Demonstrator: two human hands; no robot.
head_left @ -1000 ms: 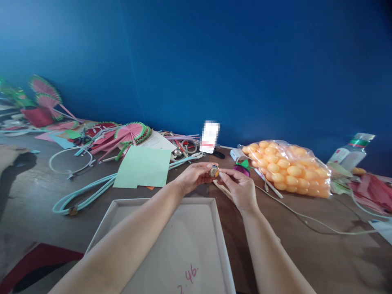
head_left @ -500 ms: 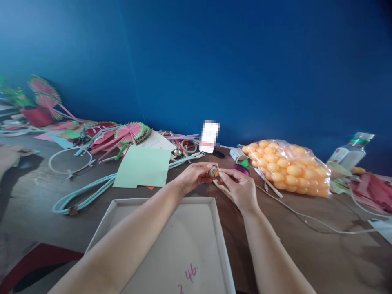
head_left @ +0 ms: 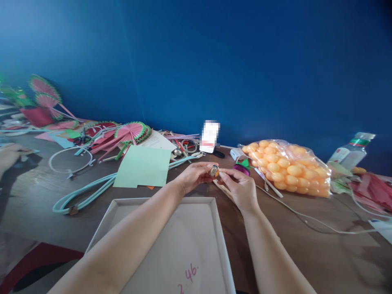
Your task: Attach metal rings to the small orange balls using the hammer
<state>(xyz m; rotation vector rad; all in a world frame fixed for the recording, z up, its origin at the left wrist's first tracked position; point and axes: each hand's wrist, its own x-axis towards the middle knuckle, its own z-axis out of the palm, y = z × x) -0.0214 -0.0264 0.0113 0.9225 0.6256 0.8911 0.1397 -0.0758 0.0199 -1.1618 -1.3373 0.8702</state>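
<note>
Both my hands are held out above the far edge of a shallow white box lid, meeting at a small shiny silver ball (head_left: 213, 170). My left hand (head_left: 192, 178) pinches the ball from the left, with thumb and fingers closed round it. From the right, my right hand (head_left: 240, 185) has its thumb and forefinger pressed together at the ball's edge, where a small orange bit shows. The fingertips partly cover the ball, so its exact kind is unclear. Under my forearms lies the lid (head_left: 183, 237), with pink handwritten numbers inside.
A phone (head_left: 209, 136) stands against the blue wall. To the right are a clear bag of orange balls (head_left: 286, 167), a white cable (head_left: 306, 220) and a bottle (head_left: 349, 152). Leftward lie green card (head_left: 142, 167), paper fans (head_left: 131, 132) and pale tubing (head_left: 82, 194). Another person's hand (head_left: 12, 154) is far left.
My hands and the silver ball stay almost still. At the far left, the other person's hand has shifted slightly.
</note>
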